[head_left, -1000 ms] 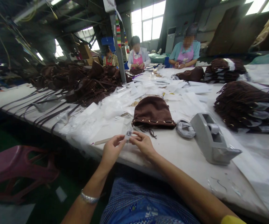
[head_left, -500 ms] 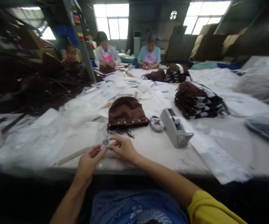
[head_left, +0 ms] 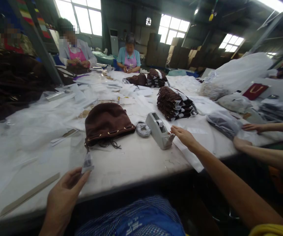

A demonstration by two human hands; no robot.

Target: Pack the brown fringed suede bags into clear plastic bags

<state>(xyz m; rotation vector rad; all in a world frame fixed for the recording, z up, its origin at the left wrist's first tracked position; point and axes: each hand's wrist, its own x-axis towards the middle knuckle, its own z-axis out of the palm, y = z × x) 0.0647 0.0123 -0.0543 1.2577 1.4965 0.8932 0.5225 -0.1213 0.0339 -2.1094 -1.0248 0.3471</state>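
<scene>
My left hand [head_left: 65,191], low at the left, pinches a small clear plastic wrapper [head_left: 87,163] with something dark inside. The wrapper hangs by the near left corner of a dark brown drawstring bag [head_left: 108,123], which lies on the table with gold eyelets along its edge and cords trailing out. My right hand [head_left: 184,135] reaches to the front end of a grey tape dispenser [head_left: 159,131], thumb and fingers closed at its cutting edge on the tape end, which hardly shows. A roll wrapped in clear plastic [head_left: 142,128] lies left of the dispenser.
A bundle of brown bags [head_left: 175,103] lies behind the dispenser. Loose plastic sheets [head_left: 30,131] cover the table's left side, near a flat strip [head_left: 30,195]. At right, another person's hands [head_left: 248,134] touch a bagged item [head_left: 223,124]. Co-workers [head_left: 129,55] sit across the table.
My right hand has left the small wrapper and moved right to the tape dispenser. My left hand still holds the wrapper. The view has turned right, bringing a neighbour's arms into sight.
</scene>
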